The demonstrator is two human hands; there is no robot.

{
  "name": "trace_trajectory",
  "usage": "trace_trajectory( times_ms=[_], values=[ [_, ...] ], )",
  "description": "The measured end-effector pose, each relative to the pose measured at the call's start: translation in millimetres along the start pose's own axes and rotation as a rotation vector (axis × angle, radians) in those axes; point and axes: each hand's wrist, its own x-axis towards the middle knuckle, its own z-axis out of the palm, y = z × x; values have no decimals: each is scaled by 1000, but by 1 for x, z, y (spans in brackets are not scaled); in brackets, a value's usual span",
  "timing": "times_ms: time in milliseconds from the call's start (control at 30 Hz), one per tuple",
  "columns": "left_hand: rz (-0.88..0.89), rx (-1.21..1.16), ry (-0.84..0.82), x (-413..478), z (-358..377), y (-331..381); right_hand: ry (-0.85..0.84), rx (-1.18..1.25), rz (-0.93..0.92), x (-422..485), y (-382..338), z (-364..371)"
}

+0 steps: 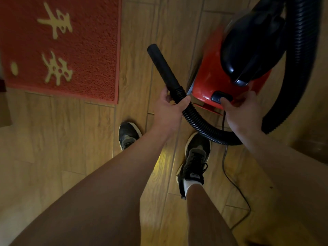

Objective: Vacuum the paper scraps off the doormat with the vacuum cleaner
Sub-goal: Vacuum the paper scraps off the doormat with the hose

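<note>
The red doormat (pixel 85 50) with yellow characters lies on the floor at the upper left. No paper scraps show on the part in view. The red and black vacuum cleaner (pixel 213 71) stands at the upper right. Its ribbed black hose (pixel 202 125) loops round to a black nozzle tube (pixel 162 66), which points up and left and ends over bare floor right of the mat. My left hand (pixel 168 110) grips the hose where it joins the nozzle. My right hand (pixel 241 110) rests on the cleaner's rear, its thumb pressing the dark button (pixel 217 95).
Wood-look floor tiles (pixel 71 148) surround the mat. My two black shoes (pixel 195 157) stand just below the hose. A thin power cord (pixel 230 176) runs down the floor at the right. A brown object (pixel 4 107) sits at the left edge.
</note>
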Motion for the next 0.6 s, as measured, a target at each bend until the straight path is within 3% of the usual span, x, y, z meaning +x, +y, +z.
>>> trace_trajectory(
  times_ms=[600],
  values=[
    [-44,31,-24,18,4,-4,69,-103,31,8,-1,7]
  ],
)
